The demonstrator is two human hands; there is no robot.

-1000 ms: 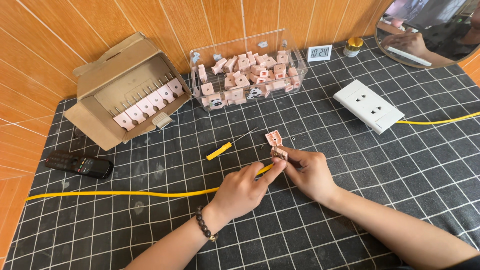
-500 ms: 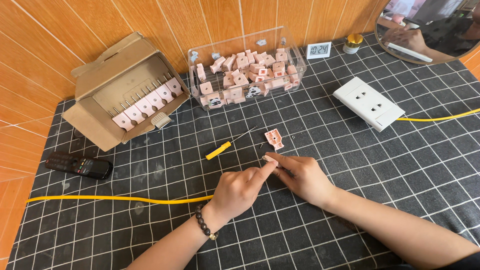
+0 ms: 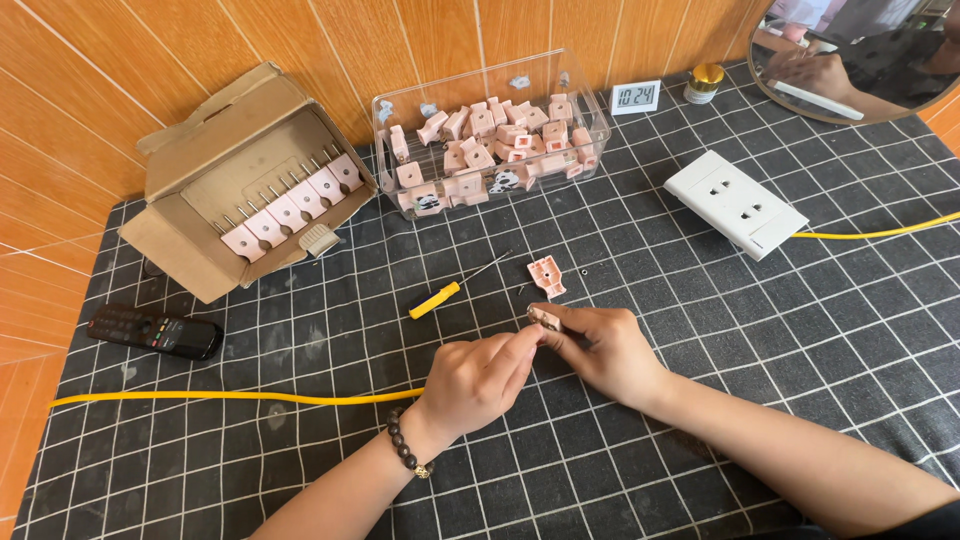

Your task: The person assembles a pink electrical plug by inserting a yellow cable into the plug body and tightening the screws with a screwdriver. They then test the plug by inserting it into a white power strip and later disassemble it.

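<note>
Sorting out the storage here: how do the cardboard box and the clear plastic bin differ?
The cardboard box is opaque brown, tipped on its side with flaps open; the clear plastic bin is see-through and upright. In the box, pink plugs stand in a neat row; in the bin, pink parts lie jumbled. Both sit on the gridded mat.

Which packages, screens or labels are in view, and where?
Cardboard box: back left, brown, flaps open, pink parts in a row inside.
Clear plastic bin: back centre, rectangular, heaped with pink parts.
Small digital display: behind the bin's right end, white frame, grey screen.
</note>
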